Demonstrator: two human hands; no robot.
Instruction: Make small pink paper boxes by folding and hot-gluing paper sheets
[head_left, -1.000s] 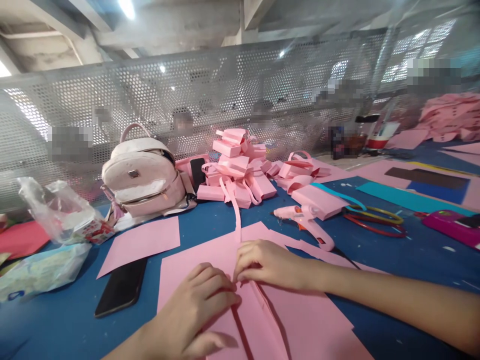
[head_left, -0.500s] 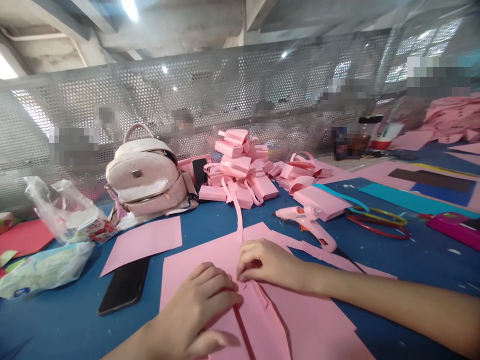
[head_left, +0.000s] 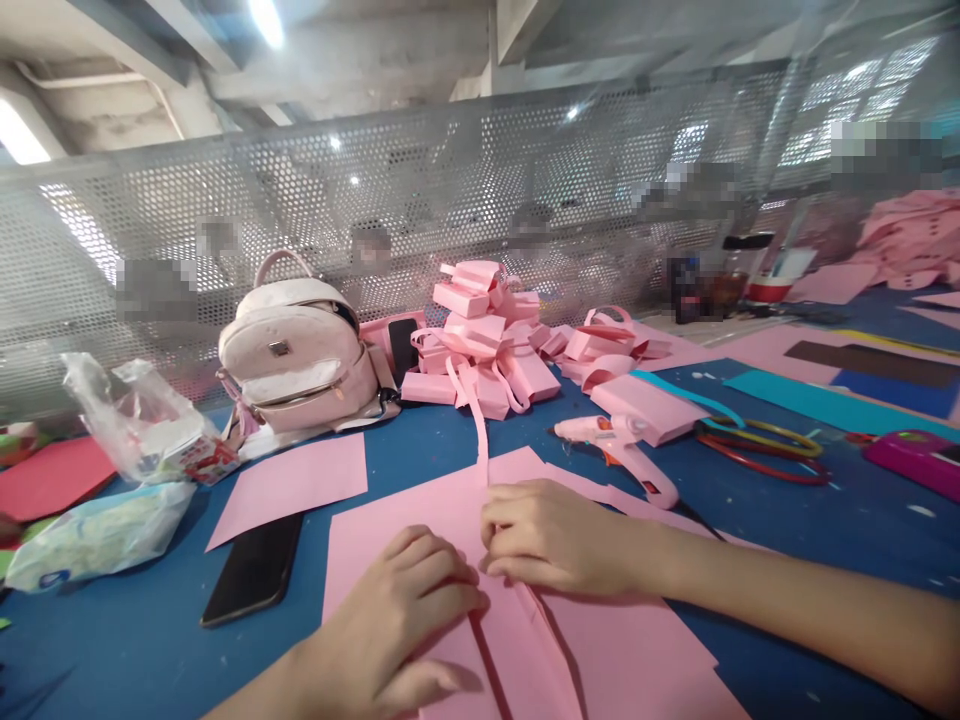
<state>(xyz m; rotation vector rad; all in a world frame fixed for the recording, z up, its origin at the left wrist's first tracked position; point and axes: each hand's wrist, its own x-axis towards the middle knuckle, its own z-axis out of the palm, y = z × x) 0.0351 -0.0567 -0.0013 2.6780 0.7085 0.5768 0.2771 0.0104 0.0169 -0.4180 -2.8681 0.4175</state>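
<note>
Head view: left hand (head_left: 409, 600) flat on pink paper (head_left: 622, 650), right hand (head_left: 551, 535) grip pinching its folded strip (head_left: 517, 610).

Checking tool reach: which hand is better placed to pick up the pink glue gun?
Right. The right hand lies nearer the glue gun, which sits on its side; the left hand presses the pink paper.

Two bare forearms enter from the bottom edge of the head view, with no sleeve, watch, bracelet or glove showing on either. The left hand (head_left: 405, 610) and the right hand (head_left: 551, 535) carry no visible rings. The fingers are slender, with short, plain nails; any polish is too small to tell.
</note>
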